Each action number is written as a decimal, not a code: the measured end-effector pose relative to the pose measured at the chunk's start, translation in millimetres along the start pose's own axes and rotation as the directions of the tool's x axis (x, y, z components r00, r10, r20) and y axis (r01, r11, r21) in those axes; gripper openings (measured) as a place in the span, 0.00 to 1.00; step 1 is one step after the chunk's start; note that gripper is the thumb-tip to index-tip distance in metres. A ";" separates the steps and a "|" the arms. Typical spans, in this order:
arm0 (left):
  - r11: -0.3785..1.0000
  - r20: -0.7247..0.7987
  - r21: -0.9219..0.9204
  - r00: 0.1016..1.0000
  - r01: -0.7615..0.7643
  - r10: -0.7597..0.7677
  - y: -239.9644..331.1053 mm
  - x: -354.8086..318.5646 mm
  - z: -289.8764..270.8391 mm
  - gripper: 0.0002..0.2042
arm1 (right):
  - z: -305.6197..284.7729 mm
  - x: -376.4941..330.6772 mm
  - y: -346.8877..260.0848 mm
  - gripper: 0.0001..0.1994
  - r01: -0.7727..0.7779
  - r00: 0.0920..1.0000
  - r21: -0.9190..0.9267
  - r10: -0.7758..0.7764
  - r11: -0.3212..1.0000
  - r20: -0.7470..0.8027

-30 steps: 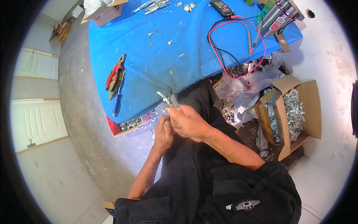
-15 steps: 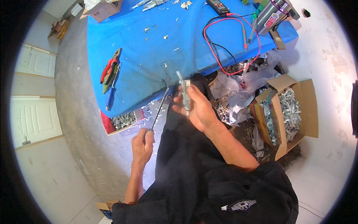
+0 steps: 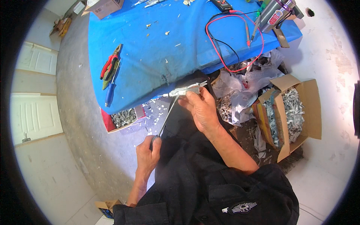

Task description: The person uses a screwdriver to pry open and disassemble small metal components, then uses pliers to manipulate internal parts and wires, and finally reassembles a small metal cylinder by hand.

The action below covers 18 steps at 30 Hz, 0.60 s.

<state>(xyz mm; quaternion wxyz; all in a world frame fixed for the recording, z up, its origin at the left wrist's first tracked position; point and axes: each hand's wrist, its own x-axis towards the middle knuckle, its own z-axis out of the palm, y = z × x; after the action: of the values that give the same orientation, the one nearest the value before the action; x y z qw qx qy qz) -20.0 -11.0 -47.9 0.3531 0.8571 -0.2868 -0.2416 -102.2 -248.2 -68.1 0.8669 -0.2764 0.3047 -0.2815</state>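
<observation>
My left hand is closed round the dark handle of a screwdriver, whose long thin shaft slants up to the right. The shaft's tip meets the underside of a slim grey-and-white part, or lies just beside it; I cannot tell which. My right hand pinches that part between thumb and fingers near its right end. It lies nearly level above my dark-clothed lap, by the near edge of the blue-covered table. A thin pale end sticks out at its left.
Red-handled pliers and a blue-handled screwdriver lie on the table's left. A multimeter with looped leads and a steel flask stand at the back right. Boxes of small parts and scraps sit below.
The right hand has turned the part from upright to nearly level. My left hand has moved slightly right and down, and the screwdriver's tip now reaches the part.
</observation>
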 end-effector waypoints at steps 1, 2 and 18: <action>1.000 -0.004 0.004 1.000 0.004 -0.004 0.0 -0.5 0.3 0.13 | -0.4 -0.2 1.4 0.11 0.006 1.000 0.000 -0.006 1.000 0.001; 1.000 -0.010 -0.003 1.000 0.010 -0.010 0.5 -1.0 0.5 0.13 | -0.9 -0.5 2.9 0.11 0.013 1.000 0.000 -0.013 1.000 0.003; 0.991 0.028 0.106 0.996 0.081 -0.085 24.8 -6.2 -6.1 0.13 | -0.1 -6.7 17.9 0.10 0.269 0.963 -0.346 -0.251 0.899 0.096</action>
<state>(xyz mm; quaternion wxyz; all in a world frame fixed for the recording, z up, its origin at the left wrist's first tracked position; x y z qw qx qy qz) -28.7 -18.6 -24.3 0.2927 0.8816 -0.2689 -0.2545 -101.0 -231.5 -77.3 0.7642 -0.4739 0.2895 -0.3280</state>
